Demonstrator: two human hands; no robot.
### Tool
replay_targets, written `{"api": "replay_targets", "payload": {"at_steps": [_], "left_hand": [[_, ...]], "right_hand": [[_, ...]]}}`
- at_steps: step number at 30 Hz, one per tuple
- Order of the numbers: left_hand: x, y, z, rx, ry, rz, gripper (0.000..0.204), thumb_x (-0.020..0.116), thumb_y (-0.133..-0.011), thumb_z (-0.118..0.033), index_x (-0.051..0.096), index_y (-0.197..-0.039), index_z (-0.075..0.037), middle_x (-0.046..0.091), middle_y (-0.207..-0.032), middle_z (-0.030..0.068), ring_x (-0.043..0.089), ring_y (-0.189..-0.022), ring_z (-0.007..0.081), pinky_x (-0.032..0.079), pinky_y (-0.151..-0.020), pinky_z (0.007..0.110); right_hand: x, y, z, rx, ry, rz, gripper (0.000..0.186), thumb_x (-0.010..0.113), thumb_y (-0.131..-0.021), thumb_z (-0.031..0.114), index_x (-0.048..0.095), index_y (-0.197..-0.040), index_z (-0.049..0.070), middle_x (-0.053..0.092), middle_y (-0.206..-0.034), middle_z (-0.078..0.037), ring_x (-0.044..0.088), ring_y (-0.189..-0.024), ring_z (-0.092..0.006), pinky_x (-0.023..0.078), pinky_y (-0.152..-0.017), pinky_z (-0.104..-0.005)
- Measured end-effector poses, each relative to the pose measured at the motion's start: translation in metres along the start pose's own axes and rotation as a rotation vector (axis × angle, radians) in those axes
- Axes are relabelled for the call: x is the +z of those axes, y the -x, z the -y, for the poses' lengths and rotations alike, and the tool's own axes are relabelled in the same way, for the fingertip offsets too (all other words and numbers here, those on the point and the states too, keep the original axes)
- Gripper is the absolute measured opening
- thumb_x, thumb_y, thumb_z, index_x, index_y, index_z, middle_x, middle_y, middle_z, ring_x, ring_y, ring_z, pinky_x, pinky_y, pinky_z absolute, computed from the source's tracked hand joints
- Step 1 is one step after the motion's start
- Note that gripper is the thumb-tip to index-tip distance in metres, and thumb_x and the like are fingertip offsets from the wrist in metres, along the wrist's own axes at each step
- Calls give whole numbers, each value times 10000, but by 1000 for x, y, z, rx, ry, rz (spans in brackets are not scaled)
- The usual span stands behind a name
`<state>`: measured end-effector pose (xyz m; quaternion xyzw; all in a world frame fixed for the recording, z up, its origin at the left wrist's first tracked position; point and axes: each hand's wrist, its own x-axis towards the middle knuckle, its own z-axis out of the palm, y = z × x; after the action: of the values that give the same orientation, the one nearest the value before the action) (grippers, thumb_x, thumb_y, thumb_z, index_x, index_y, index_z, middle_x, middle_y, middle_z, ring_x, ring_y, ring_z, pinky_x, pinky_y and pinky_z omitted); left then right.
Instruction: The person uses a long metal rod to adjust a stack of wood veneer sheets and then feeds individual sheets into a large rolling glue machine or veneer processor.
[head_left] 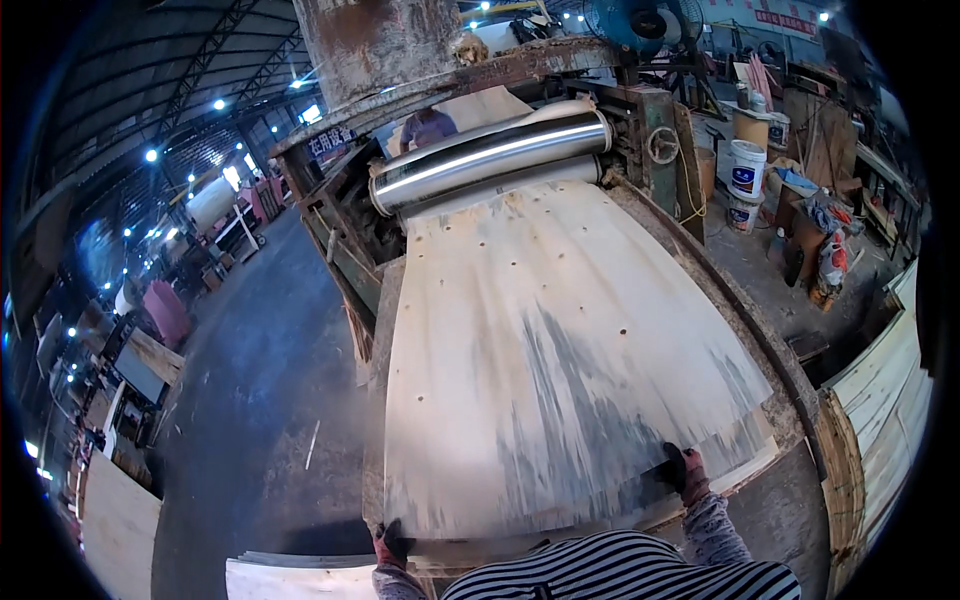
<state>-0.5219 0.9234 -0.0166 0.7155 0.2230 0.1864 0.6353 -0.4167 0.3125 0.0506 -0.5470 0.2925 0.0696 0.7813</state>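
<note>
A wide, pale wood veneer sheet [500, 370] with knots and grey streaks lies in front of me. Its far end meets the shiny metal rollers [490, 160] of a machine. At the near left corner, my left hand [391, 543], in a reddish glove with black fingers, is closed on the sheet's edge. My right hand [686, 474], gloved alike, grips the near edge toward the right corner. The undersides of both hands are hidden. More veneer [745, 455] shows beneath the sheet at the right.
Behind the rollers is another person [428, 128] in purple. A handwheel [662, 145] sits on the machine's right side. White buckets [747, 170] stand at the right, near stacked veneer [885, 400]. More sheets [300, 580] lie at lower left. A blue fan [645, 25] stands at the back.
</note>
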Motion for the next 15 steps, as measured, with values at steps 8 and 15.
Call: {"api": "replay_targets", "payload": {"at_steps": [8,15], "left_hand": [[15,4,-35,-400,361,-115,282,645,-733,-184,596,-1002,-117,610,-933,51,590,-800,221,491,-601,371],[15,4,-33,-401,376,-132,239,627,-745,-186,579,-972,-133,604,-914,28,582,-791,205,490,-598,371]], "right_hand": [[4,4,5,8,21,-17,383,662,-764,323,606,-787,-56,628,-625,-157,609,-500,-262,499,-461,-352],[5,2,3,-37,-35,-31,384,661,-766,319,611,-761,-61,623,-613,-182,605,-491,-275,502,-465,-350]]}}
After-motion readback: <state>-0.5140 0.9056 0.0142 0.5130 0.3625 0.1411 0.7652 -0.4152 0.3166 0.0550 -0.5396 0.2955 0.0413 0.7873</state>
